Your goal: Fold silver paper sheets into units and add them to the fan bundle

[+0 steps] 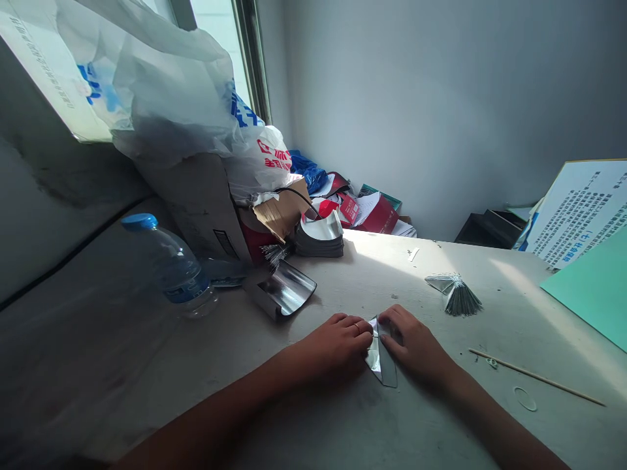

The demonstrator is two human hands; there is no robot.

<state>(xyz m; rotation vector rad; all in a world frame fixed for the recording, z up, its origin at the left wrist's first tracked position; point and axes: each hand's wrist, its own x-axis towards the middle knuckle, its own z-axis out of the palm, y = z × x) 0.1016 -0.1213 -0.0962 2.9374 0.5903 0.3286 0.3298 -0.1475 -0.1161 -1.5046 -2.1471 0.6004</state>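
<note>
A small shiny silver sheet, folded along a crease with a duller grey half on the right, lies on the table in front of me. My left hand, with a ring on one finger, has its fingers curled onto the sheet's left edge. From the other side my right hand pinches its upper right part between thumb and fingers. My fingers hide some of the sheet's upper edges. Beyond my right hand, a fanned bundle of thin folded silver pieces rests on the table.
Curved silver sheets and a stack of them lie left of centre. A water bottle stands beside a box under plastic bags. At right are a thin wooden stick, a rubber band and a green sheet.
</note>
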